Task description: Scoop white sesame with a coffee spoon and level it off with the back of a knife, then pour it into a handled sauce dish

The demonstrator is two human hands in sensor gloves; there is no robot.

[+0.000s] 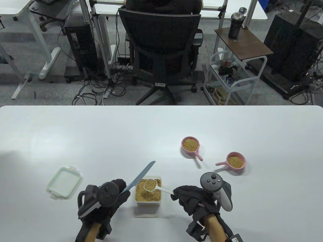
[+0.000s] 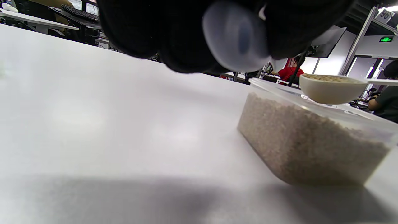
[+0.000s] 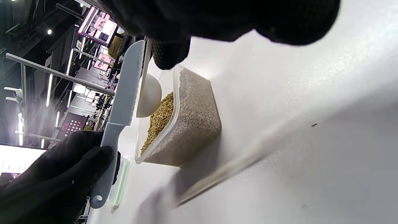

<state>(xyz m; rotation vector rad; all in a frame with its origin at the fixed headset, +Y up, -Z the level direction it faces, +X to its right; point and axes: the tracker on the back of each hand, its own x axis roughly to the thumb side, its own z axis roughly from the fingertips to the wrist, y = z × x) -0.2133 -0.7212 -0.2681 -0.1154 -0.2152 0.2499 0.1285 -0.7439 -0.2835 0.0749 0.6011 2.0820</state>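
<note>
Black-gloved left hand (image 1: 114, 192) gripping pale knife (image 1: 140, 177), right hand (image 1: 193, 199) pinching heaped white spoon (image 1: 150, 185)

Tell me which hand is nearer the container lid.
Left. The left hand grips the knife just right of the lid; the right hand holds the spoon beyond the sesame container.

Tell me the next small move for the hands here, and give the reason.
Probably draw the knife back across the spoon bowl to level it. The right hand holds the spoon, full of sesame, over the container, so the excess falls back in; the left hand holds the blade just beside it.
</note>
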